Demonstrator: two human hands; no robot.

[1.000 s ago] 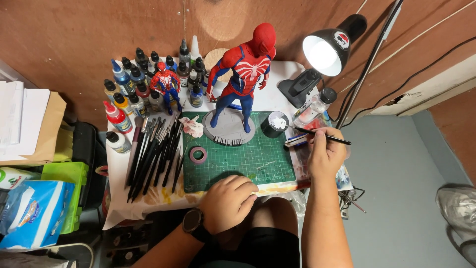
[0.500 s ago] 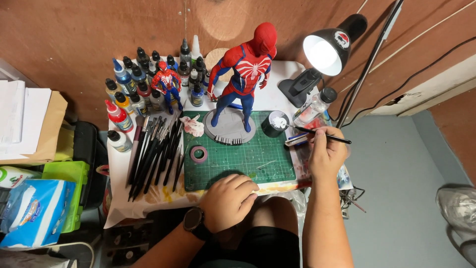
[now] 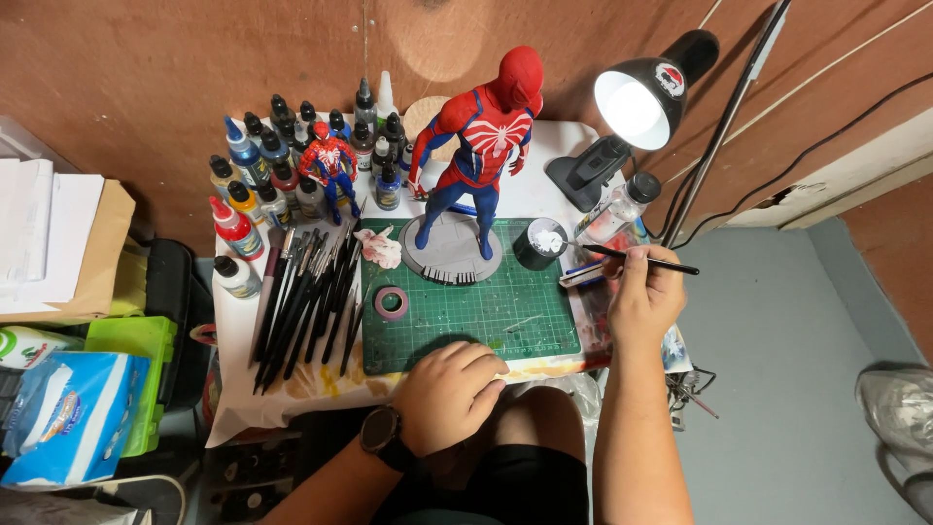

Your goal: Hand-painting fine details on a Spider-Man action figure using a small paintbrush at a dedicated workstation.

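Note:
My right hand (image 3: 643, 297) grips a thin black paintbrush (image 3: 637, 258) whose tip points left toward a small dark cup of white paint (image 3: 540, 243). My left hand (image 3: 449, 394), with a dark wristwatch, rests curled on the near edge of the green cutting mat (image 3: 466, 311) and holds nothing. On the mat's far side a large red-and-blue costumed figure (image 3: 478, 156) stands on a round grey base (image 3: 451, 255). A smaller figure in the same colours (image 3: 328, 165) stands among the paint bottles.
Many paint bottles (image 3: 282, 156) crowd the back left of the small white table. A row of brushes (image 3: 306, 297) lies left of the mat, a tape ring (image 3: 392, 303) on it. A lit black desk lamp (image 3: 637, 102) stands at right. Green bin (image 3: 146, 374) and tissue pack (image 3: 63, 413) sit left.

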